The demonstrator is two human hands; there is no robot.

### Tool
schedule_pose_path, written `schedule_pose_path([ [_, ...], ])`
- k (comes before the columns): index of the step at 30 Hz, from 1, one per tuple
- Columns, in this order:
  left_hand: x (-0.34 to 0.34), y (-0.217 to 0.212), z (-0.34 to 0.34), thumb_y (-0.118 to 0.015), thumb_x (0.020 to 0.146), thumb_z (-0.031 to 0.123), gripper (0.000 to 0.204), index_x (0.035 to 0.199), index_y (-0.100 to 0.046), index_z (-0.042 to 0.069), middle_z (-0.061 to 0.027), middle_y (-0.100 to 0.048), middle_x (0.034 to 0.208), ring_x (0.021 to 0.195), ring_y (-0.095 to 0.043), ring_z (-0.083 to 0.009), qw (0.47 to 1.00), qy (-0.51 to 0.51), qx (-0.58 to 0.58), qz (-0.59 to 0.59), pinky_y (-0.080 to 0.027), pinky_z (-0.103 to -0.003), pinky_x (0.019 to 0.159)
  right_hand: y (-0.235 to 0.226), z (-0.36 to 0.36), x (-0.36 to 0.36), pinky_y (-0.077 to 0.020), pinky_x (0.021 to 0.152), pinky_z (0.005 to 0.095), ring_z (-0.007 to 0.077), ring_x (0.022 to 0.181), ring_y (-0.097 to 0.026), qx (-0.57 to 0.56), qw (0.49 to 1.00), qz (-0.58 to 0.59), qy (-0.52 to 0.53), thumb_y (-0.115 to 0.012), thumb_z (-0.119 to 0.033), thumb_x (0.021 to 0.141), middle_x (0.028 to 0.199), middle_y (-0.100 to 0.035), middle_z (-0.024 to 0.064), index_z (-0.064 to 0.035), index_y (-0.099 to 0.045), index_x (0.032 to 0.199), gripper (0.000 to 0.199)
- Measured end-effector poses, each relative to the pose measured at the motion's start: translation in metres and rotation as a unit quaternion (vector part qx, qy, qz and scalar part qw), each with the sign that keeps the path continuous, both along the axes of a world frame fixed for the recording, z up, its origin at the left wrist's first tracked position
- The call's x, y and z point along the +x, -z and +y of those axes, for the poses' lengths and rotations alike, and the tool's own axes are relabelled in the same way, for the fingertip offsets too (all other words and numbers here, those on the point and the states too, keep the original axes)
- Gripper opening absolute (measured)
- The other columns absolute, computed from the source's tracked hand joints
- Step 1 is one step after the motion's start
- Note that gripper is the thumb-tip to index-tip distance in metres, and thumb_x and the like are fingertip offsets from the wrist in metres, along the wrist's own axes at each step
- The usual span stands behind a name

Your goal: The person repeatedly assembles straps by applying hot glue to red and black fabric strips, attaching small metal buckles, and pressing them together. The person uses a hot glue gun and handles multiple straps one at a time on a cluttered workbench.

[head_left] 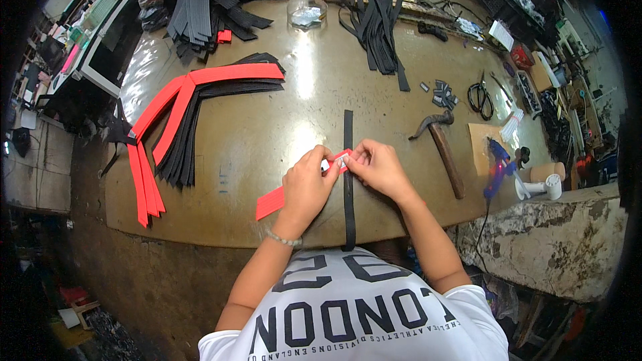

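Observation:
A black strap (348,207) runs away from me across the table, straight in front of my body. Over it lies the end of a red ribbed strip (271,202), which passes beneath my left hand. My left hand (309,182) pinches near that end, beside a small white piece (326,164). On the other side of the strap, my right hand (378,168) has its thumb and fingers closed on the red end. Something small and pale shows between the fingertips; its kind is unclear. Both sets of fingers partly cover the crossing.
On the left lie red strips (234,73) over layered black strips (180,150). Black straps (379,33) are bundled at the back, near a clear bowl (307,15). A hammer (444,154), small grey clips (444,95), scissors (480,97) and a blue glue gun (496,168) lie right.

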State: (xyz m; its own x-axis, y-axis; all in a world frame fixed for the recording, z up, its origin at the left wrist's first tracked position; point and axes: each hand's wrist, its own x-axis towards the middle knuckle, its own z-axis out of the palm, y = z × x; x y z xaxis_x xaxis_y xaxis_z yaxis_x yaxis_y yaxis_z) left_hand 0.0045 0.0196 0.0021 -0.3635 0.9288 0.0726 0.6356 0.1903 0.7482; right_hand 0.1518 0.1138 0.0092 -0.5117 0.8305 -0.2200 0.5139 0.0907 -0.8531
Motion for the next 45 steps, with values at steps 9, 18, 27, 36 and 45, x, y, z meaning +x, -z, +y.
schedule_pose_path([
  [9, 0.004, 0.0, -0.002, -0.069, 0.086, 0.022, 0.015, 0.09, -0.064, 0.008, -0.0089, -0.066, 0.083, 0.065, -0.063, -0.0259, 0.999, 0.002, 0.029, 0.029, -0.048, -0.039, 0.059, -0.021, -0.034, 0.026, -0.0497, 0.061, 0.0397, 0.0325, 0.062, -0.063, 0.005, 0.993, -0.104, -0.061, -0.074, -0.01, 0.076, 0.069, -0.061, 0.017, -0.0011, -0.05, 0.087, 0.028],
  [18, 0.005, 0.004, -0.004, -0.069, 0.086, 0.022, 0.01, 0.088, -0.07, 0.012, -0.0086, -0.064, 0.08, 0.066, -0.063, -0.0269, 0.997, -0.003, 0.051, 0.05, -0.048, -0.039, 0.059, -0.006, 0.01, 0.006, -0.0534, 0.063, 0.0288, 0.0181, 0.072, -0.067, 0.15, 0.977, 0.121, -0.093, -0.068, 0.003, 0.082, 0.087, -0.062, 0.0102, 0.0012, -0.066, 0.095, 0.013],
  [27, 0.007, 0.002, -0.004, -0.07, 0.085, 0.028, 0.015, 0.089, -0.072, 0.013, -0.008, -0.062, 0.077, 0.063, -0.063, -0.0273, 0.996, -0.013, 0.047, 0.069, -0.049, -0.04, 0.057, 0.007, 0.028, 0.001, -0.0528, 0.052, 0.0244, 0.0117, 0.06, -0.065, 0.041, 0.986, 0.134, -0.088, -0.072, -0.006, 0.086, 0.086, -0.06, 0.0082, 0.0048, -0.069, 0.092, 0.012],
  [36, 0.017, 0.002, -0.006, -0.062, 0.092, 0.032, 0.029, 0.118, -0.064, 0.021, -0.0086, -0.055, 0.083, 0.06, -0.062, -0.0287, 0.979, 0.05, 0.034, 0.194, -0.05, -0.04, 0.052, -0.006, 0.067, -0.024, -0.0534, 0.059, 0.0379, 0.0237, 0.06, -0.068, 0.06, 0.992, -0.053, -0.1, -0.071, -0.009, 0.081, 0.063, -0.066, 0.0106, 0.0006, -0.069, 0.089, 0.013],
  [45, 0.01, -0.003, -0.002, -0.059, 0.093, 0.024, 0.031, 0.124, -0.063, 0.017, -0.0124, -0.055, 0.088, 0.064, -0.062, -0.0286, 0.988, 0.078, 0.009, 0.135, -0.051, -0.04, 0.06, -0.002, 0.023, 0.119, -0.0447, 0.093, 0.0448, 0.0387, 0.111, -0.055, 0.387, 0.833, -0.34, 0.202, -0.059, -0.031, 0.094, 0.119, -0.059, 0.0208, 0.0017, -0.058, 0.115, 0.039],
])
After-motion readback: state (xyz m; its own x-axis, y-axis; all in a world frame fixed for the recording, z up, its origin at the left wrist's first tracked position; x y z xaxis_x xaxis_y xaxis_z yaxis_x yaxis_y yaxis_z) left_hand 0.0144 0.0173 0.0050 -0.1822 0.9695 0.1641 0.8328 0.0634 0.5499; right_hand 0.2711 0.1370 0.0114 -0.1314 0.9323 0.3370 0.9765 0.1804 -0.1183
